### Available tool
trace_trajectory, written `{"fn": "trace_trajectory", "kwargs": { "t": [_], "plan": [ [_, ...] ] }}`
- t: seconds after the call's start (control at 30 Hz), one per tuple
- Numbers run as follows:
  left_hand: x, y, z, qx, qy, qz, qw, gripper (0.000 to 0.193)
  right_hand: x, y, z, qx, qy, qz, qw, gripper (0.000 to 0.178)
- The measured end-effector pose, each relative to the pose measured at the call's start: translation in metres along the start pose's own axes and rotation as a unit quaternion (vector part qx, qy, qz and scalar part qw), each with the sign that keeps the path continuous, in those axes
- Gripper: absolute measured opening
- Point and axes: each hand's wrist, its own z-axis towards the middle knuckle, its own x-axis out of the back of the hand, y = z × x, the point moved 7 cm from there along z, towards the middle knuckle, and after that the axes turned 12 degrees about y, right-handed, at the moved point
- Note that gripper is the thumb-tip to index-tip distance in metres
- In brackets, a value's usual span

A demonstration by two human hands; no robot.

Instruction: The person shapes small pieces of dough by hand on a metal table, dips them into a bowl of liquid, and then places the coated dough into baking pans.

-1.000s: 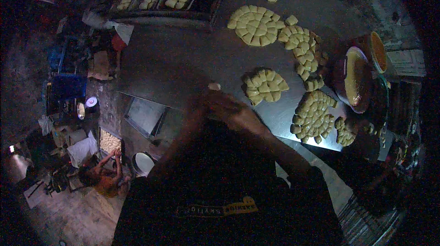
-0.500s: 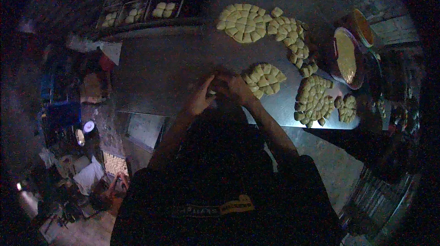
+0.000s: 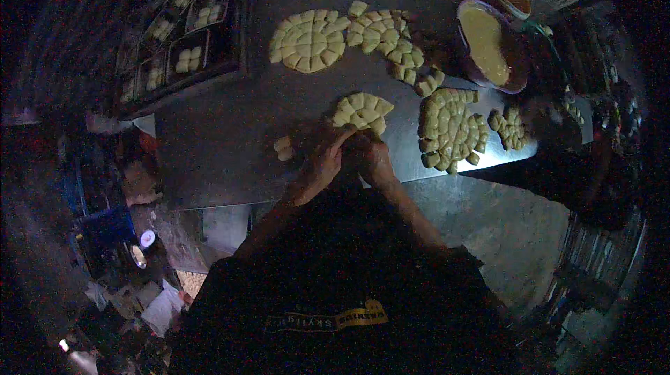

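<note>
Cut dough point(image 3: 361, 111) lies just beyond left hand point(image 3: 326, 167) and right hand point(image 3: 377, 164) (2 grips I cannot tell).

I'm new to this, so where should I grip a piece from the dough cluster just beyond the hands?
Probably pinch the rightmost piece by its outer end, from the right: that end juts free, while inner pieces look hemmed in.

1. my table point(image 3: 230, 158) looks like smooth metal, glossy on the right side.
2. the dough point(image 3: 363, 109) nearest me looks smooth and matt.
3. my shirt point(image 3: 335, 256) looks like matt cloth.
4. the floor point(image 3: 516, 221) beside me looks hard and matt.
</note>
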Motion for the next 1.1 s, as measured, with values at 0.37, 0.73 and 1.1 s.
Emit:
{"fn": "trace_trajectory", "kwargs": {
  "t": [0.37,0.73,1.1],
  "plan": [
    [-0.058,0.041,0.011,0.23,-0.001,-0.268,0.936,0.023,0.135,-0.022,-0.009,-0.17,0.048,0.152,0.972,0.022],
    [-0.087,0.221,0.074,-0.14,0.011,0.069,0.988,0.039,0.239,-0.022,0.014,-0.078,0.126,0.206,0.967,0.025],
    [-0.172,0.252,0.071,-0.3,-0.116,-0.248,0.914,0.064,0.277,-0.025,-0.028,-0.274,-0.087,0.616,0.734,0.021]
  ]
}}
